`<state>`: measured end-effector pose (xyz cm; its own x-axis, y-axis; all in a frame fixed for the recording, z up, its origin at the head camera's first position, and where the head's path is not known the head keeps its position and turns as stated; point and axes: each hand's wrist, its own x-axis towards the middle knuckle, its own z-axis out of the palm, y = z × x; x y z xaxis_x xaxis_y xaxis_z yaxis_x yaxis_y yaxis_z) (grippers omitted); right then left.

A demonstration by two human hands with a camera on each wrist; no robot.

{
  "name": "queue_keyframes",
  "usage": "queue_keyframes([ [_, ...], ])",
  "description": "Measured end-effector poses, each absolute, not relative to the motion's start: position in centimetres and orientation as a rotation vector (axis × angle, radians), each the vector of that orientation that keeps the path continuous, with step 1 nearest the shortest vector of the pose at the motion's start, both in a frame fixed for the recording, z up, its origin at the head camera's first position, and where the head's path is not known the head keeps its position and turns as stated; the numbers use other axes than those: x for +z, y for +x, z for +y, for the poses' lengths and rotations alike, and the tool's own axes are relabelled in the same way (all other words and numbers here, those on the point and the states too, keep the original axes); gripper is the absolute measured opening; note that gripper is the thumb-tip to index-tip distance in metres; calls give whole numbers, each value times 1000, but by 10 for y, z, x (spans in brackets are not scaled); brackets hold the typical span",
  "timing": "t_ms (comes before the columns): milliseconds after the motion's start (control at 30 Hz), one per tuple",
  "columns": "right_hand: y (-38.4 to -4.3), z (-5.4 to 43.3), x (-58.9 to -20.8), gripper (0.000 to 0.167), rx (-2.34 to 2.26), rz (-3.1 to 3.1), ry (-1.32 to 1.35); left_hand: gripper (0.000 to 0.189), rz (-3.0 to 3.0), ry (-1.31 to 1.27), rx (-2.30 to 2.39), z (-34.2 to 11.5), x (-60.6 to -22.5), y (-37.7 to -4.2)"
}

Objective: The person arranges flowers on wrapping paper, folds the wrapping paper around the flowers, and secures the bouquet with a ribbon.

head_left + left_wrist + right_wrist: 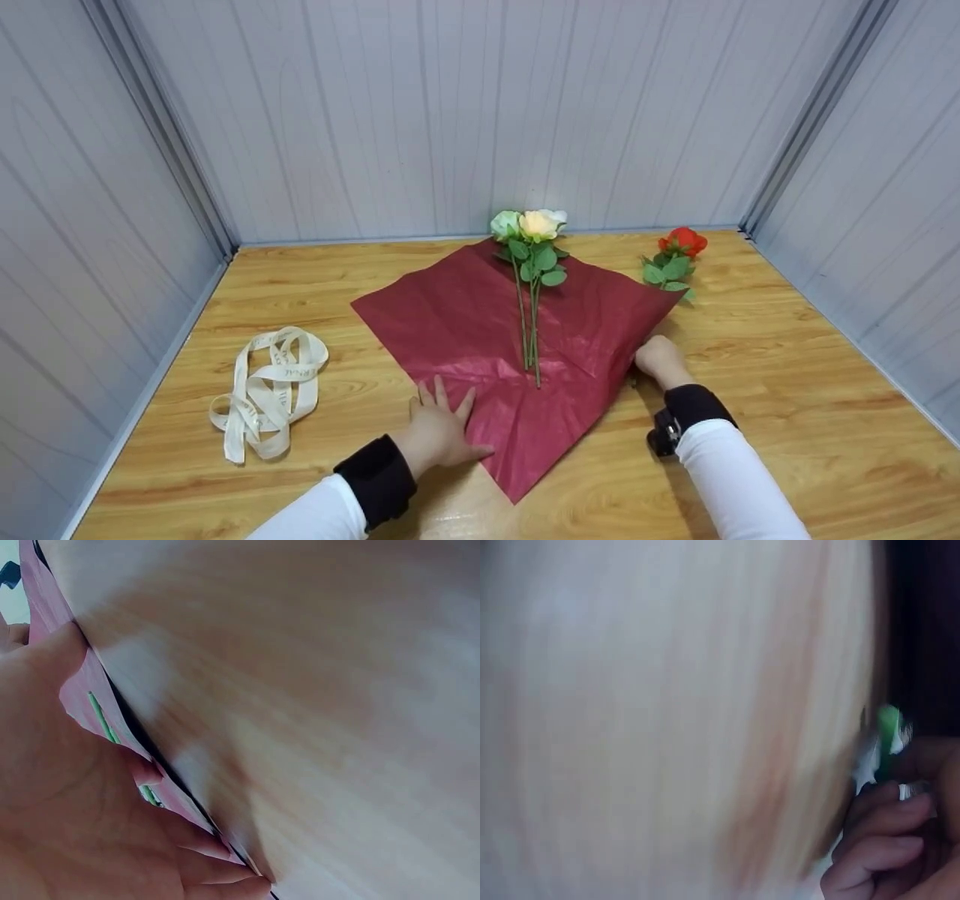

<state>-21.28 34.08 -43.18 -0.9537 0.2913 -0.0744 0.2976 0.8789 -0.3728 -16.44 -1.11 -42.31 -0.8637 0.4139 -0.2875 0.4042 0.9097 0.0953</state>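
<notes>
A dark red sheet of wrapping paper (450, 315) lies on the wooden table, one corner toward me and its right corner lifted. On it rest several artificial flowers with pale green, cream and white heads (538, 225), their green stems (534, 330) side by side. My left hand (439, 431) lies with spread fingers on the paper's lower left edge. At the right edge, my right hand (661, 361) has curled fingers pinching a green stem (889, 731), seemingly that of the red rose (682, 241). The paper's raised corner hides the middle of that rose's stem.
A loose heap of cream printed ribbon (281, 375) lies on the table (795, 397) to the left. Pale wood-grain panels (450, 112) enclose the table at the back and both sides.
</notes>
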Motion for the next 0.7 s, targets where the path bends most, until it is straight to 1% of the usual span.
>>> queue_keyframes([
  [133, -230, 361, -454, 30, -637, 3023, 474, 93, 2772, 611, 56, -11, -424, -164],
  [167, -237, 371, -467, 31, -646, 3075, 436, 93, 2774, 612, 46, -11, -424, -164],
  [267, -243, 379, -475, 33, -701, 3088, 439, 93, 2777, 613, 16, -11, -423, -164],
  [367, -236, 368, -464, 33, -807, 3096, 498, 93, 2774, 606, -8, -11, -423, -163],
  [400, -230, 358, -452, 32, -846, 3056, 559, 93, 2773, 602, -8, -11, -423, -163],
  [533, -217, 339, -431, 36, -994, 3099, 619, 93, 2766, 591, -2, -10, -422, -163],
  [700, -213, 328, -420, 40, -1087, 3194, 687, 94, 2764, 589, -11, -10, -422, -163],
])
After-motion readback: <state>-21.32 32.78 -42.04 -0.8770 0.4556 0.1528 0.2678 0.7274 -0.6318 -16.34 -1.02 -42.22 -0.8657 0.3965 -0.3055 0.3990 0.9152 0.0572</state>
